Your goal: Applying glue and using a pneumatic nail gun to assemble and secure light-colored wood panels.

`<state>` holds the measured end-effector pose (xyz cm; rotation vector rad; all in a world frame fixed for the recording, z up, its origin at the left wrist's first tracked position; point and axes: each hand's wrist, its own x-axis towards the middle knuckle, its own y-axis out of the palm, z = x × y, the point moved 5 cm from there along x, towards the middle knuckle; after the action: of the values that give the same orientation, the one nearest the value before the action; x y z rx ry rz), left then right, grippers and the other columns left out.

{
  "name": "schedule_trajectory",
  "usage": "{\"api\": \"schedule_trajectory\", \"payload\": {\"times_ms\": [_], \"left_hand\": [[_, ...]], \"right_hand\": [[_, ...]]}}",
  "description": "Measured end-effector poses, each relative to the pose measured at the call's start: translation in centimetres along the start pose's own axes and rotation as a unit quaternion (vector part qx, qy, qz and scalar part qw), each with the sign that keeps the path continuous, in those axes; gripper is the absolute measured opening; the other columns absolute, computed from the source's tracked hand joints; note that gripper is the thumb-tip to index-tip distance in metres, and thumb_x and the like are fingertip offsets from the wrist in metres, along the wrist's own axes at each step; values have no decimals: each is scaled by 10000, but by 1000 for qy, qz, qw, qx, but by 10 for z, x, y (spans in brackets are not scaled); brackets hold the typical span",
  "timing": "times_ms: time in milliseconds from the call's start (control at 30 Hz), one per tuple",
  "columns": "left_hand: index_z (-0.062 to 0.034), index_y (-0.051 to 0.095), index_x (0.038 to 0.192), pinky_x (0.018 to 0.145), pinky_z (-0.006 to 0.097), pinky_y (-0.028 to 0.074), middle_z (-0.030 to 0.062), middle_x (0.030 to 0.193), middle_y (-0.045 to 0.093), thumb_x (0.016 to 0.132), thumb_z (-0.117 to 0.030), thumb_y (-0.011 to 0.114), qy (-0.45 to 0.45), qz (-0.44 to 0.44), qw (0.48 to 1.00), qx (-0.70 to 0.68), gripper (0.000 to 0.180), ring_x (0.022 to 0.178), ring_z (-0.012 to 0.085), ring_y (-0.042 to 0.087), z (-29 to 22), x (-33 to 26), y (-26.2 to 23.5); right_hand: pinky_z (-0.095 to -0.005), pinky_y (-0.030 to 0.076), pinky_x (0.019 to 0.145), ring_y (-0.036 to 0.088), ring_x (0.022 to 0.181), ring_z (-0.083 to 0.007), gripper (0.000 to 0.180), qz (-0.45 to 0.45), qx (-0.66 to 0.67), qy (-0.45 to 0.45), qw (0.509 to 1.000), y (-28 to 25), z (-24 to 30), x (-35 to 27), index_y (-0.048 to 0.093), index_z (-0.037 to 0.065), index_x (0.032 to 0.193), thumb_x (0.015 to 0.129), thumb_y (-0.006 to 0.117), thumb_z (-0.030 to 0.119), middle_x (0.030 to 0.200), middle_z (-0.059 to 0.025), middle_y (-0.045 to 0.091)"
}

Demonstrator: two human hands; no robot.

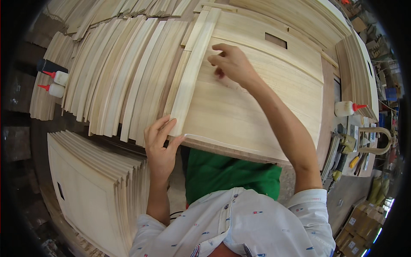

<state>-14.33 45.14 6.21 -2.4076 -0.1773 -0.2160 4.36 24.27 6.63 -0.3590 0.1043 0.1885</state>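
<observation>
A pale wooden strip (192,81) lies along the left edge of a broad wooden panel (257,103). My left hand (162,137) grips the strip's near end, with its fingers on the outer side and thumb at the panel's near corner. A thin white line runs from there along the panel's front edge. Over the panel's far left part, beside the strip, hovers my right hand (233,64). Its fingers are bent and apart, and nothing shows in them. A blurred reddish spot sits under that hand; I cannot make out what it is.
Rows of loose wooden strips (115,73) cover the table's left side, with red-tipped glue bottles (56,90) on them. Another glue bottle (344,109) lies right of the panel, near power tools (347,143). Stacked panels (85,171) stand at lower left.
</observation>
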Motion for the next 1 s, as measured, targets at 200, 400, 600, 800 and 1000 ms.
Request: {"api": "schedule_trajectory", "payload": {"times_ms": [200, 400, 600, 800, 1000], "left_hand": [[-36, 692, 1101, 1048, 399, 377, 97, 1319, 537, 685, -22, 780, 30, 6, 998, 59, 426, 1277, 299, 422, 6, -4, 9], [-37, 673, 1143, 1080, 429, 333, 118, 1435, 444, 758, -88, 743, 63, 50, 987, 141, 395, 1327, 315, 365, -2, 1, 12], [-4, 631, 1186, 1075, 446, 326, 180, 1387, 484, 879, -179, 622, 192, 19, 968, 162, 353, 1301, 351, 398, -43, 93, 42], [-6, 618, 1184, 1049, 455, 364, 172, 1319, 546, 902, -215, 576, 266, -40, 933, 241, 354, 1259, 358, 455, -23, 262, 143], [-56, 634, 1162, 1044, 501, 347, 144, 1316, 548, 914, -212, 529, 253, -7, 928, 274, 311, 1259, 373, 444, -20, 293, 175]], "right_hand": [[-252, 491, 577, 590, 660, -114, 391, 12, -16, 13, 1000, -76, -1, -103, 549, -74, 1236, 906, 596, 133, 845, -85, 637], [-244, 475, 615, 585, 715, -107, 334, -162, -37, 103, 981, -168, -52, -220, 575, -55, 1219, 930, 583, 113, 860, -62, 623], [-275, 485, 742, 594, 895, -155, 396, -405, -180, 136, 886, -278, -103, -337, 562, -42, 1261, 948, 599, 197, 1046, -95, 631], [-361, 459, 874, 587, 1020, -287, 426, -390, -387, 238, 801, -329, -158, -378, 562, -64, 1224, 916, 627, 224, 1100, -183, 615], [-414, 449, 903, 577, 1054, -371, 394, -418, -404, 222, 783, -340, -170, -392, 572, -61, 1187, 904, 628, 207, 1101, -225, 605]]}}
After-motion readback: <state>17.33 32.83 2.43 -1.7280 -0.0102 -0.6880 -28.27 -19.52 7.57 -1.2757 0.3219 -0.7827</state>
